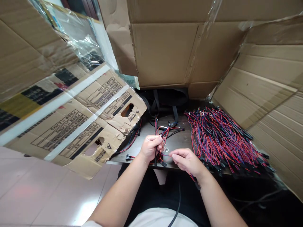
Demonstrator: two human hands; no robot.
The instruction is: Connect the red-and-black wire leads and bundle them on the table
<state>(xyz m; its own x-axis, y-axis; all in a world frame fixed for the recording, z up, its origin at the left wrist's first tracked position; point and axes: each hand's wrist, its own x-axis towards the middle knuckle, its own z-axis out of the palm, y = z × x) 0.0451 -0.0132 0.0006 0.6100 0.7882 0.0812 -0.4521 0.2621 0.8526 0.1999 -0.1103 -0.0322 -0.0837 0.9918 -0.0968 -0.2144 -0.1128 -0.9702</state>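
"Head view: what's being gripped by the left hand?"

"A small bunch of wires, pinched between thumb and fingers. By the right hand, a thin wire is pinched at the fingertips."

"And the step?"

"Apparently, loose strands are being handled between both hands, over the near edge of the table. A light, steady pinch seems called for, so closely are they bunched."

"Any containers?"

"A black bag is seen at the far side; its contents can't be made out. At right, a big heap of wires is laid straight on the table, beside a cardboard wall."
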